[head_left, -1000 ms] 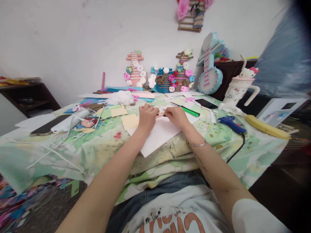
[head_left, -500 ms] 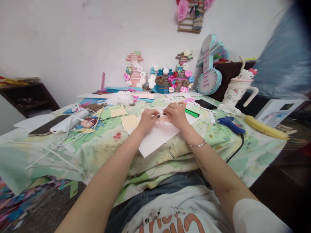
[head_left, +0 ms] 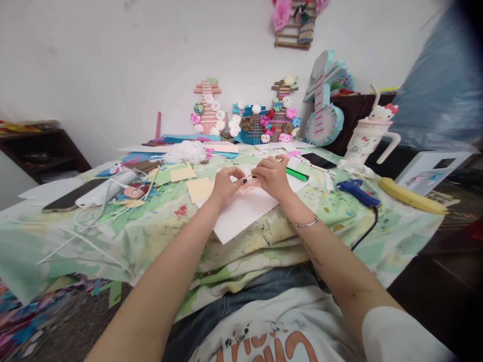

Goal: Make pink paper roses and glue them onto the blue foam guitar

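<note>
Over a white sheet of paper (head_left: 237, 221), my left hand (head_left: 227, 183) and my right hand (head_left: 272, 177) meet fingertip to fingertip. Between them is a small pale pink paper piece (head_left: 249, 187), pinched by both thumbs and forefingers; its exact shape is mostly covered by my fingers. Just beyond my right hand lies a green utility knife (head_left: 297, 174). Cream paper squares (head_left: 199, 191) rest to the left of the white sheet, near my left hand.
A blue glue gun (head_left: 356, 192), a banana (head_left: 411, 196) and a cup with straw (head_left: 368, 141) stand or lie at the right. At left are a phone (head_left: 75, 195) and a white power strip (head_left: 107, 188) with cables. Flower-decorated paper instruments (head_left: 209, 108) lean against the wall.
Both hands keep their pinch on the pink paper piece. My left fingers have shifted slightly, and the whole view has moved a little.
</note>
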`<action>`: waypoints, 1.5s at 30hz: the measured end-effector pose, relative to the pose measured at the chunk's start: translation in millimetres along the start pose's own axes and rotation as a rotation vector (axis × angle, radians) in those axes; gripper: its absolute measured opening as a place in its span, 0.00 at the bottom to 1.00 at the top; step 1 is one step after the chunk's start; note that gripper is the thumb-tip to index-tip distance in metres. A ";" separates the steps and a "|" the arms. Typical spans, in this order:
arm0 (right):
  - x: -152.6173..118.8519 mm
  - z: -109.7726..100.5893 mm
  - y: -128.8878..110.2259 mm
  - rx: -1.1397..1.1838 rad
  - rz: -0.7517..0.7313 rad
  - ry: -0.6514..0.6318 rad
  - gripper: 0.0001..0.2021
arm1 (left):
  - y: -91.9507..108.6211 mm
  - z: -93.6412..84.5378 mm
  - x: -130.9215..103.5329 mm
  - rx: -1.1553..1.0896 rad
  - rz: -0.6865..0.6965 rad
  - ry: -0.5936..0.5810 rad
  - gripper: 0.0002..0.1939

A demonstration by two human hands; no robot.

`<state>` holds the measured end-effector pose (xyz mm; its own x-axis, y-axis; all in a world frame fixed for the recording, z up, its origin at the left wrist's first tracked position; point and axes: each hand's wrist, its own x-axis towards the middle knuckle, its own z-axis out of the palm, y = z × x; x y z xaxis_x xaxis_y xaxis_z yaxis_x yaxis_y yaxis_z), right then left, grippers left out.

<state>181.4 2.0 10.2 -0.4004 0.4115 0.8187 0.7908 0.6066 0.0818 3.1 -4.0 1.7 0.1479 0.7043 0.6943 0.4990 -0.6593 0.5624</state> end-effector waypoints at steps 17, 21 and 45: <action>15.5 -11.7 17.6 0.068 -0.098 -0.070 0.14 | 15.3 -5.6 27.5 -0.300 -0.334 -0.405 0.04; 23.9 -11.5 30.4 0.192 -0.083 -0.056 0.14 | 21.7 -14.4 48.6 -0.259 -0.483 -0.534 0.10; 48.4 11.5 53.3 0.248 -0.122 -0.276 0.08 | 11.0 -7.2 95.2 -0.017 -0.769 -0.546 0.14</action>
<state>198.8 62.1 47.6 -0.6208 0.4737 0.6247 0.6073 0.7945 0.0011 16.6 54.0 77.2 0.1650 0.9709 -0.1734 0.6140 0.0365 0.7885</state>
